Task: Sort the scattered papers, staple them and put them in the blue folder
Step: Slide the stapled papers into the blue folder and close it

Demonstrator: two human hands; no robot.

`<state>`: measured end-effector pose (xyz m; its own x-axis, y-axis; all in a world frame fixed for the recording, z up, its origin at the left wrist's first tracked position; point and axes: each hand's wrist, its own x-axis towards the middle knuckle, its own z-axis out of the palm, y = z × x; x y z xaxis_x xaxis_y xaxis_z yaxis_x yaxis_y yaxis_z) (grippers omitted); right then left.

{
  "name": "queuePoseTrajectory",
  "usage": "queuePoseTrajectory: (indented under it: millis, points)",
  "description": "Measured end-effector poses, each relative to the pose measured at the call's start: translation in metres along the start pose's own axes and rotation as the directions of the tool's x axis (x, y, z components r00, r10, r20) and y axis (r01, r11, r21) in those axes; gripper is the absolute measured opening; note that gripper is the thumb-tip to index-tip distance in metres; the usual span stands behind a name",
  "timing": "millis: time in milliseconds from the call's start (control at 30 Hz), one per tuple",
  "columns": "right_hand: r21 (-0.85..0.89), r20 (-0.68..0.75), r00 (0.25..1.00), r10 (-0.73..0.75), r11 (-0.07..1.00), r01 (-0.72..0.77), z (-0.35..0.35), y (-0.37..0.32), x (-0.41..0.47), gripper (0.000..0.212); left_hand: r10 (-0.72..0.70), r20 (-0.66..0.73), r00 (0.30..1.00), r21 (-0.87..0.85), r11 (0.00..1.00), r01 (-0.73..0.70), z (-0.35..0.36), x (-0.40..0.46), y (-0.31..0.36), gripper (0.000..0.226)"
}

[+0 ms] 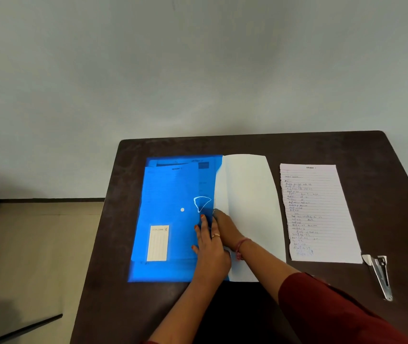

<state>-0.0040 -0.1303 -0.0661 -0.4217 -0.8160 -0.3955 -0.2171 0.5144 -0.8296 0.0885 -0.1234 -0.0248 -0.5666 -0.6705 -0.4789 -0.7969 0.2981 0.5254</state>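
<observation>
Nearest, at the right edge of the dark table (347,150), lies a metal stapler (381,276), untouched. Both forearms cross the near table edge toward the blue folder (168,219).

The left hand (210,247) lies flat on the folder's right margin, fingers extended and spread, pressing the translucent cover down; it grasps nothing. The right hand (225,225) sits just to its right, at the folder's opening. Its fingertips are hidden under the cover or paper edge, so whether they pinch the sheet cannot be told.

A white sheet (247,194) projects from the folder's right side, partly inserted. Through the cover, other sheets (177,175) already inside are visible near the far edge.

Further right, well apart from the folder, a handwritten lined sheet (319,212) lies on the table, not yet filed.

Step in hand, as judged: sliding the white sheet into the folder. Recommended procedure:
1. Keep the cover pinned so the folder does not slide left.
2. Feed the sheet leftward, parallel to the folder's far edge.
3. Avoid buckling; the paper will crease if pushed from one corner.
</observation>
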Motion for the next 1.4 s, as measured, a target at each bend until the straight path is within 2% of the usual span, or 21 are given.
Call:
queuePoseTrajectory:
  millis: [133, 267, 333, 400, 500, 567, 667, 767, 867, 967, 1067, 1200, 1267, 1400]
  points:
    - [-0.089, 0.081, 0.996, -0.031, 0.995, 0.038, -0.019, -0.002, -0.004, 0.022, 0.000, 0.011, 1.000, 0.014, 1.000, 0.000, 0.003, 0.000, -0.001, 0.078]
    - [0.051, 0.091, 0.995, 0.052, 0.997, -0.057, -0.048, 0.011, -0.024, 0.030, -0.010, 0.066, 0.998, 0.202, 0.979, -0.003, 0.011, 0.001, -0.001, 0.077]
    - [0.011, 0.022, 0.998, 0.061, 0.998, -0.061, -0.070, 0.024, -0.039, 0.030, -0.036, 0.089, 0.995, 0.275, 0.961, 0.010, 0.016, 0.004, 0.002, 0.077]
    - [-0.063, -0.116, 0.992, 0.049, 0.996, -0.056, -0.094, 0.040, -0.054, 0.027, -0.066, 0.102, 0.993, 0.321, 0.946, 0.030, 0.021, 0.006, 0.006, 0.076]
    - [-0.075, -0.311, 0.945, 0.100, 0.989, -0.130, -0.130, 0.064, -0.077, 0.026, -0.099, 0.073, 0.992, 0.397, 0.916, 0.063, 0.030, 0.005, 0.013, 0.071]
    - [-0.065, -0.399, 0.905, 0.148, 0.980, -0.189, -0.155, 0.076, -0.090, 0.027, -0.064, 0.032, 0.997, 0.415, 0.909, 0.045, 0.035, 0.003, 0.022, 0.067]
    - [-0.115, -0.494, 0.849, 0.187, 0.954, -0.277, -0.188, 0.093, -0.104, 0.034, 0.078, 0.031, 0.996, 0.308, 0.948, -0.084, 0.045, -0.003, 0.042, 0.060]
    - [-0.123, -0.558, 0.777, 0.292, 0.897, -0.425, -0.210, 0.111, -0.111, 0.053, 0.163, 0.035, 0.986, 0.051, 0.985, -0.165, 0.064, -0.015, 0.069, 0.057]
    - [-0.093, -0.570, 0.715, 0.405, 0.833, -0.545, -0.223, 0.119, -0.113, 0.076, 0.114, 0.169, 0.979, -0.199, 0.977, -0.080, 0.085, -0.022, 0.095, 0.053]
    - [-0.120, -0.561, 0.689, 0.459, 0.778, -0.617, -0.230, 0.122, -0.113, 0.095, 0.105, 0.221, 0.970, -0.341, 0.940, -0.024, 0.106, -0.020, 0.109, 0.050]
    - [-0.118, -0.544, 0.698, 0.466, 0.780, -0.614, -0.232, 0.124, -0.111, 0.095, 0.047, 0.219, 0.975, -0.473, 0.879, 0.064, 0.118, -0.012, 0.116, 0.044]
    - [-0.077, -0.527, 0.711, 0.465, 0.807, -0.585, -0.232, 0.126, -0.109, 0.090, -0.116, 0.231, 0.966, -0.644, 0.725, 0.242, 0.117, -0.003, 0.128, 0.028]
    - [-0.039, -0.522, 0.711, 0.471, 0.820, -0.571, -0.232, 0.128, -0.109, 0.090, -0.175, 0.250, 0.952, -0.680, 0.669, 0.302, 0.117, 0.002, 0.130, 0.027]
    - [0.009, -0.516, 0.715, 0.471, 0.838, -0.545, -0.234, 0.130, -0.110, 0.093, -0.209, 0.283, 0.936, -0.695, 0.628, 0.350, 0.124, 0.012, 0.126, 0.032]
